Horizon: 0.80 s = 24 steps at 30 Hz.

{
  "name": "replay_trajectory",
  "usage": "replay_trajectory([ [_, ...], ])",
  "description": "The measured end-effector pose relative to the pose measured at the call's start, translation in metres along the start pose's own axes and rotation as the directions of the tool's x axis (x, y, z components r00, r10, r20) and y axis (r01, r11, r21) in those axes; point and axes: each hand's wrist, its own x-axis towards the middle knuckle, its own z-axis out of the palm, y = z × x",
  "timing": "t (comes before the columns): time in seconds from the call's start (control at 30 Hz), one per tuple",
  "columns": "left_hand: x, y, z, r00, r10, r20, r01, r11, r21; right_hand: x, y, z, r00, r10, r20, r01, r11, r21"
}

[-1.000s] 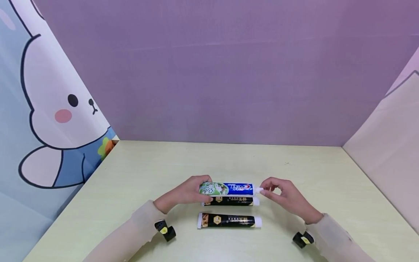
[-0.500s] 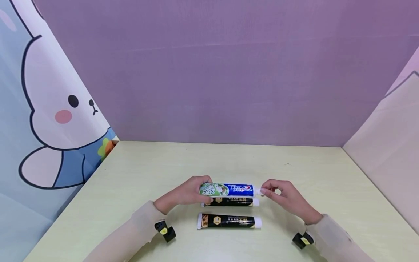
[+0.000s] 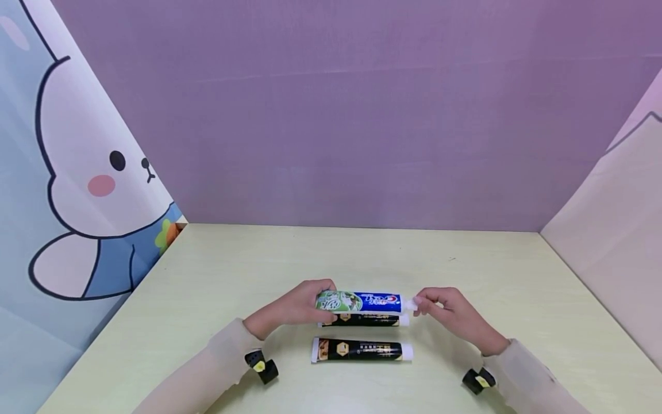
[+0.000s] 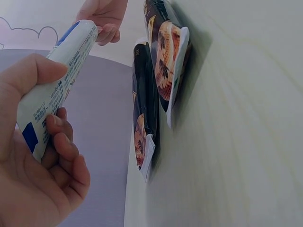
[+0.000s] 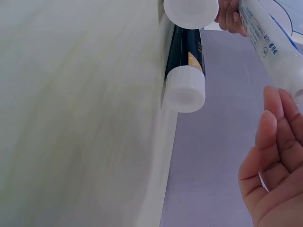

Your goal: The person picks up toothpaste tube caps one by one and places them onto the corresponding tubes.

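Observation:
A green and blue toothpaste tube [image 3: 362,301] is held level above the table by my left hand [image 3: 297,302], thumb on the near side and fingers round its flat end. In the left wrist view, the white printed side of this toothpaste tube [image 4: 71,56] faces the camera. My right hand [image 3: 455,313] has its fingertips at the white cap [image 3: 408,305], seemingly pinching it; the right wrist view cuts off part of this contact. Beneath the held tube lies a black toothpaste tube [image 3: 369,319], partly hidden. A second black toothpaste tube [image 3: 362,349] lies nearer the person.
The pale table [image 3: 248,253] extends round both hands. A purple backdrop [image 3: 351,115] rises behind it, with a cartoon-printed cloth [image 3: 103,144] at left and a pale cloth [image 3: 615,241] at right. Both wrists wear black camera bands.
My right hand has shifted slightly down and right at the cap, its fingers drawn closer together. The left hand and the held tube are nearly still; the black tubes have not moved.

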Motion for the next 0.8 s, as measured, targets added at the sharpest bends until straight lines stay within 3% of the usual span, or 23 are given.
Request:
replay_trajectory([
  [0.1,0.002,-0.016,0.002,1.000,-0.002,-0.003,0.002,1.000,0.003,-0.002,-0.001,0.001,0.999,0.044,0.008,-0.044,0.999,0.005],
  [0.2,0.000,-0.017,0.002,1.000,-0.009,-0.008,0.009,1.000,0.005,-0.005,-0.002,0.002,0.996,0.084,-0.011,-0.084,0.996,-0.011],
  [0.3,-0.002,-0.018,0.002,1.000,-0.009,-0.005,0.009,1.000,0.003,-0.008,-0.004,0.004,0.996,0.075,-0.042,-0.077,0.996,-0.036],
  [0.43,-0.003,-0.017,0.002,1.000,-0.011,-0.001,0.011,1.000,-0.003,-0.009,-0.005,0.006,0.996,-0.006,-0.091,-0.002,0.996,-0.088],
  [0.6,-0.003,-0.016,0.002,1.000,-0.016,-0.003,0.016,1.000,0.004,-0.005,-0.017,0.008,0.979,-0.140,-0.146,0.120,0.983,-0.137],
  [0.8,-0.003,-0.016,0.002,1.000,-0.028,-0.003,0.028,1.000,-0.006,-0.002,-0.039,0.007,0.966,-0.208,-0.153,0.187,0.972,-0.141],
])
